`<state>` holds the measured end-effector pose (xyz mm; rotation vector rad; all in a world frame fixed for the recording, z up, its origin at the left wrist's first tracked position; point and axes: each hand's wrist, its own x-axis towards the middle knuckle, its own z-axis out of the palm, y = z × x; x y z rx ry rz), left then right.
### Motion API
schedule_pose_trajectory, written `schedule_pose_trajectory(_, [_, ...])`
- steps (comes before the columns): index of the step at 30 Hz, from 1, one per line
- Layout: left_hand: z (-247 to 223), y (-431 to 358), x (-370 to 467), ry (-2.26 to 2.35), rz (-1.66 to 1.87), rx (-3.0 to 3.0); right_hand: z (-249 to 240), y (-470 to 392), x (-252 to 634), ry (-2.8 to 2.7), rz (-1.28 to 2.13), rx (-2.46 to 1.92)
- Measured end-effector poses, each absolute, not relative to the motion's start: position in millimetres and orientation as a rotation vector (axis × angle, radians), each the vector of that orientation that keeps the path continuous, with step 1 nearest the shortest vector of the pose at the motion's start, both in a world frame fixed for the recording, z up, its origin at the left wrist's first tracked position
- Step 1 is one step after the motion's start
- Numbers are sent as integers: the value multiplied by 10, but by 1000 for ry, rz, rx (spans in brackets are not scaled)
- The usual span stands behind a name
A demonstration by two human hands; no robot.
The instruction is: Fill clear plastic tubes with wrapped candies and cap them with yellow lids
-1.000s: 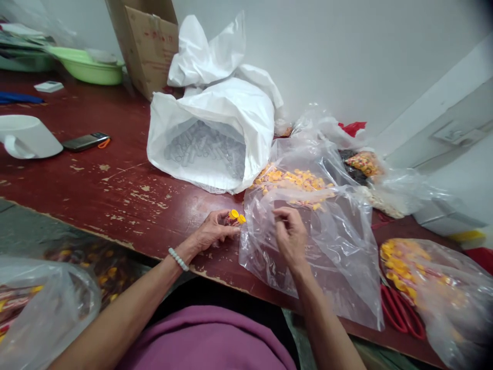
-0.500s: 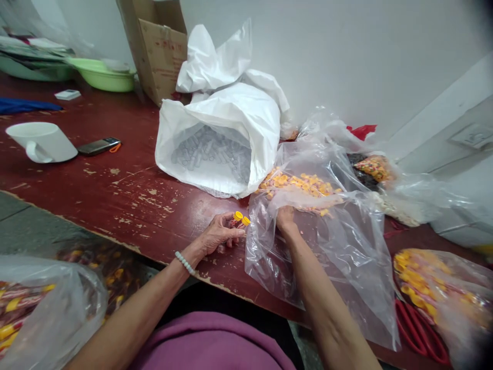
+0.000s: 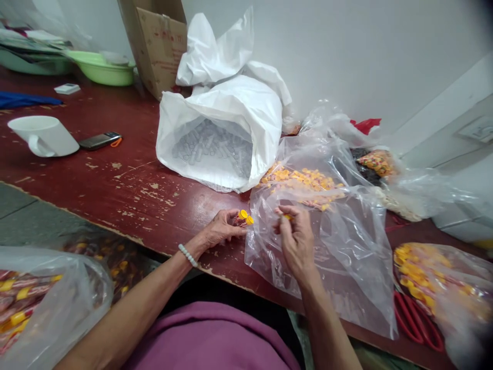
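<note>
Head view, looking down on a worn red table (image 3: pixel 115 180). Left hand (image 3: pixel 221 231) closed around a small bundle of tubes with yellow caps (image 3: pixel 244 217), capped ends pointing toward one o'clock, long axis running from the palm up and right. Right hand (image 3: pixel 296 241) just to the three o'clock side of that bundle, apart from it, fingertips pinched narrow on what looks like a single yellow cap (image 3: pixel 287 217); too small to be sure. Gap between the pinched cap and the capped tube ends short and level, so right hand the nearer one to the loose caps, left hand the nearer one to the tubes.

Right hand resting over a clear plastic bag (image 3: pixel 339 267) spread flat at the table edge. At twelve o'clock from that hand, a heap of yellow caps (image 3: pixel 304 180) inside the same clear plastic, near but not touching the fingers. At eleven o'clock from both hands, a white sack (image 3: pixel 231 118) lying open toward the person, pale tubes (image 3: pixel 210 146) inside. Behind the sack, a cardboard box (image 3: pixel 157 41).

At four o'clock, red scissors (image 3: pixel 416 318) part under another bag of yellow caps (image 3: pixel 419 272). At ten o'clock, well apart, a white cup (image 3: pixel 42 134) on its side, a phone (image 3: pixel 100 140), a green basin (image 3: pixel 102 69). At eight o'clock, below the table edge, a bag of finished tubes (image 3: pixel 34 308).
</note>
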<state>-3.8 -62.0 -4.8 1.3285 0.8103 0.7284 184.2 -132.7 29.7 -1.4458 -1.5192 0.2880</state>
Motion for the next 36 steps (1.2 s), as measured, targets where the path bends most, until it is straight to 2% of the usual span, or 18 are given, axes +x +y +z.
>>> schedule_pose_trajectory(3, [-35,-630,-25,761,751,1360,422,-1320,1444,-1596,427,-1322])
schedule_pose_trajectory(11, [-163,-585,-28,739,824,1442,406,-1083,1254,-1799,371,-1273])
schedule_pose_trajectory(21, [-244,-543,9,678,913,1476,181,-1167,1253,-2209,-217,-1449])
schedule_pose_trajectory(23, [-217,-553,3,718,902,1444,168,-1134,1249,-2218,-179,-1455])
schedule_pose_trajectory(28, [-123,-600,-42,742,809,1335,256,-1123,1392,-1908,165,-1355])
schedule_pose_trajectory(36, [-91,-620,-73,632,786,1277,133,-1225,1388,-2132,110,-1372])
